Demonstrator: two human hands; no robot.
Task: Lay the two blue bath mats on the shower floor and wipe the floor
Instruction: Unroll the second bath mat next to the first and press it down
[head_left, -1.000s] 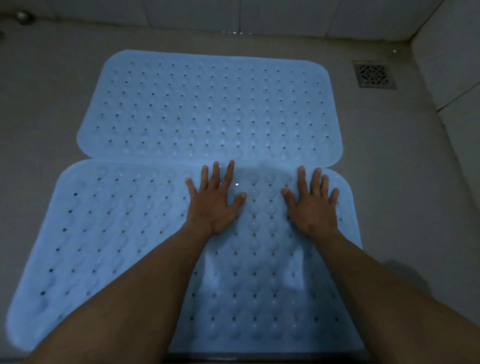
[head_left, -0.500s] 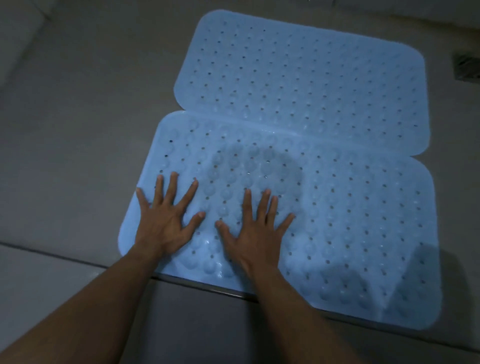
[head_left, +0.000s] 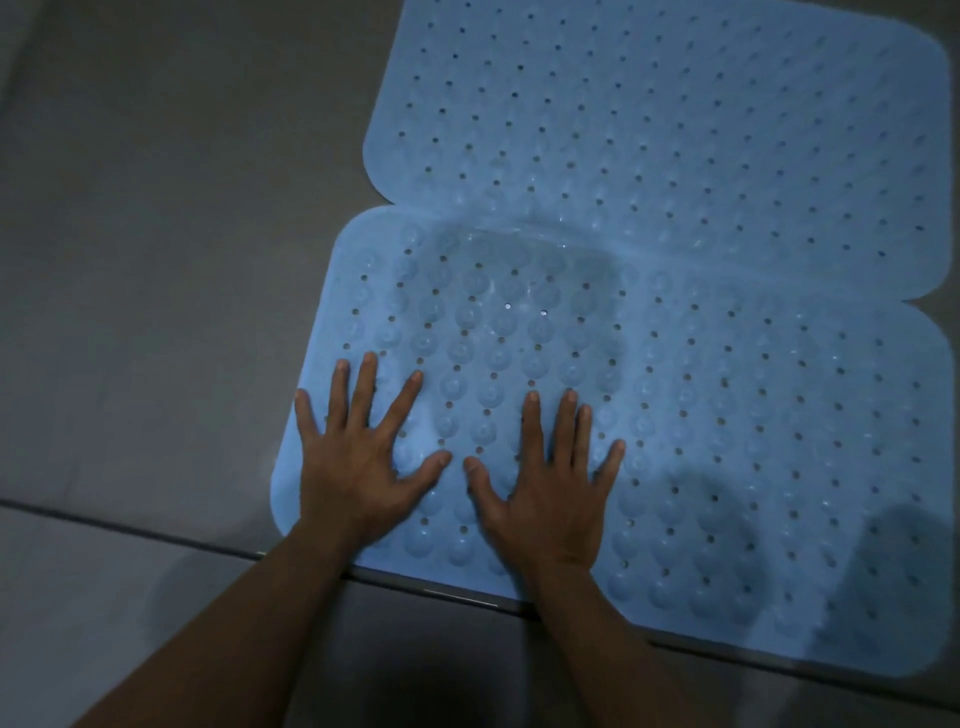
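Note:
Two light blue bath mats with small holes and round suction bumps lie flat on the grey shower floor (head_left: 156, 260), long edges touching. The far mat (head_left: 675, 130) fills the upper right. The near mat (head_left: 753, 441) lies in front of it. My left hand (head_left: 358, 457) rests flat, fingers spread, on the near mat's front left corner. My right hand (head_left: 545, 488) lies flat beside it, palm down on the same mat, fingers apart. Neither hand holds anything.
A dark threshold line (head_left: 130, 525) runs across the floor at the near mat's front edge. Bare grey floor stretches to the left of both mats. A wall edge shows at the far upper left.
Both hands have moved from the middle and right of the near mat to its front left corner, still pressed flat. My view has swung left, so the drain is out of sight.

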